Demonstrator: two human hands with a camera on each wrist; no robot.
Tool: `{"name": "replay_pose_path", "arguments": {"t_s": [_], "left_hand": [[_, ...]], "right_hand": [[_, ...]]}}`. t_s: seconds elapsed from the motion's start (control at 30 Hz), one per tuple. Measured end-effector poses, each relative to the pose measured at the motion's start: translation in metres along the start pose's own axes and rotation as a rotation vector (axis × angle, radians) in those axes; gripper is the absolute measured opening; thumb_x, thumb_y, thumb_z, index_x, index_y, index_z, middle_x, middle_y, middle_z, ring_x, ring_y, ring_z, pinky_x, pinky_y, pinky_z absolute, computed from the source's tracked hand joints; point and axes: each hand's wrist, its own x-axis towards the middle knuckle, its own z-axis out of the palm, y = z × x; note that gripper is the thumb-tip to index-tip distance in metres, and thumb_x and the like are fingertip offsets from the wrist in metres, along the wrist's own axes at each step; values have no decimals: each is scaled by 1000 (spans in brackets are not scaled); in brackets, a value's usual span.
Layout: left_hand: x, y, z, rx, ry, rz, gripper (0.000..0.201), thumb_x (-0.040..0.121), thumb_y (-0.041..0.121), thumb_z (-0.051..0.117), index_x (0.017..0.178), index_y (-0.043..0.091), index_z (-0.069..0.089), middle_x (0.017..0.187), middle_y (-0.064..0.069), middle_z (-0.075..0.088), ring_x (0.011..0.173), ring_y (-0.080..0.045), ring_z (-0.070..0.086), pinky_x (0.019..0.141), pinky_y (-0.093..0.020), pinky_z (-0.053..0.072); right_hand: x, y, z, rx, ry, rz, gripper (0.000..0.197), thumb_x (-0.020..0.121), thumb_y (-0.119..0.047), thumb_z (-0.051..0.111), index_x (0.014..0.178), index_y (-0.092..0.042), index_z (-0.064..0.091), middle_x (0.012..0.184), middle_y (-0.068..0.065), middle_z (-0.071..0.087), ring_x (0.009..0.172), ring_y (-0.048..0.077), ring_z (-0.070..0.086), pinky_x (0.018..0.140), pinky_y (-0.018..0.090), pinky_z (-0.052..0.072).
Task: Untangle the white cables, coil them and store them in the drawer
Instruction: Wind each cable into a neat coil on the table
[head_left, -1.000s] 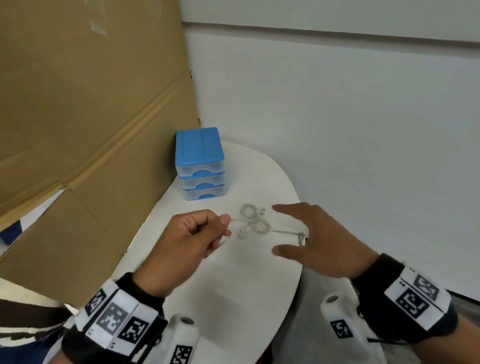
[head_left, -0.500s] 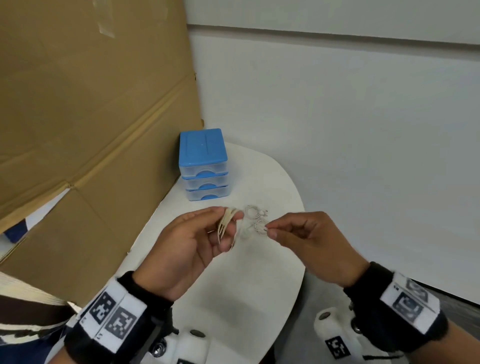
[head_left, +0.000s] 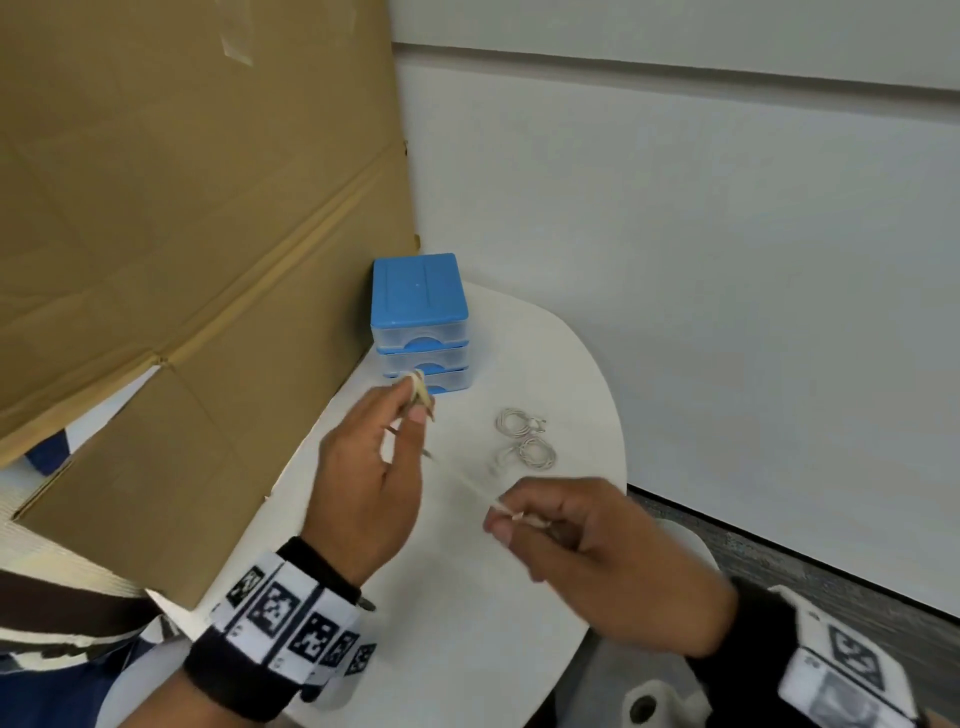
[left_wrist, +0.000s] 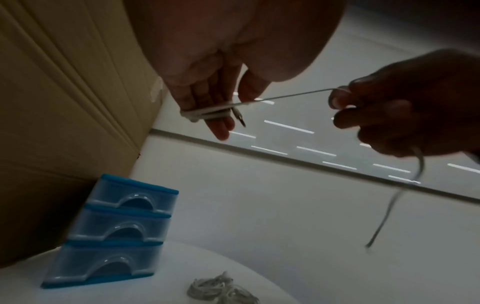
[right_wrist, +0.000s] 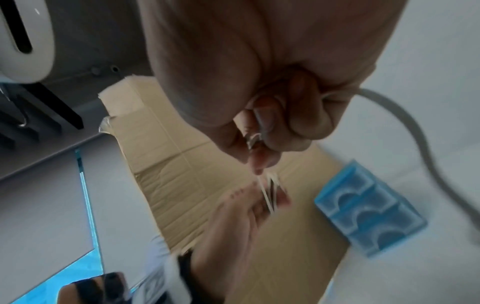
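Note:
A white cable (left_wrist: 285, 96) runs taut between my hands above the white table (head_left: 467, 623). Several turns of it are wound round the straight fingers (left_wrist: 205, 98) of my left hand (head_left: 415, 405), and the thumb presses the coil. My right hand (head_left: 506, 522) pinches the cable nearer to me, and the loose tail (right_wrist: 405, 115) hangs below that hand. Two coiled white cables (head_left: 524, 439) lie on the table right of my left hand. The blue three-drawer unit (head_left: 420, 322) stands at the back with all its drawers closed.
A large cardboard sheet (head_left: 182, 208) leans along the left side and reaches the drawer unit. A white wall (head_left: 727, 312) runs close behind the table. The table's rounded edge (head_left: 621, 467) drops off on the right, with a white device (head_left: 654, 701) below it.
My right hand went from open over the table to pinching the cable, then drew back toward me. My left hand moved up toward the drawers, and the cable stretched between them.

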Motion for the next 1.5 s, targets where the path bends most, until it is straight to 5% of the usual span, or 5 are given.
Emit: {"name": "replay_pose_path", "arguments": {"t_s": [0.3, 0.53, 0.8, 1.03, 1.5], "left_hand": [[-3, -17, -1, 264, -252, 162, 32, 100, 35, 40, 74, 20, 51, 68, 8, 50, 64, -15, 50, 59, -36, 44], [-2, -11, 2, 82, -222, -22, 40, 98, 46, 45, 73, 17, 59, 67, 3, 59, 68, -18, 56, 57, -18, 42], [-10, 13, 11, -193, -380, -165, 38, 97, 45, 50, 72, 17, 60, 68, -4, 59, 69, -22, 56, 66, -29, 46], [-16, 24, 17, -452, -513, -301, 40, 81, 55, 55, 75, 18, 67, 68, -7, 52, 65, -12, 44, 66, -25, 39], [-19, 23, 21, -311, -332, -416, 25, 81, 9, 71, 71, 12, 48, 56, 1, 42, 45, -12, 39, 48, -24, 38]], "right_hand": [[11, 3, -78, -150, 400, 13, 6, 81, -23, 77, 79, -27, 73, 61, -3, 61, 52, 10, 46, 52, 14, 38], [13, 13, -89, -46, 324, 36, 7, 81, -19, 78, 77, -23, 75, 77, 16, 70, 66, 34, 59, 67, 32, 45], [15, 16, -57, 60, 286, 48, 12, 84, -13, 73, 74, -19, 72, 67, -9, 63, 62, 17, 49, 60, 25, 42], [15, 16, -47, 177, 307, 75, 10, 82, -12, 76, 73, -13, 74, 53, 1, 43, 47, 12, 33, 48, 20, 30], [17, 10, -40, 315, 240, 177, 14, 94, -7, 60, 83, -2, 67, 52, -13, 53, 50, 7, 36, 45, 13, 30]]}}
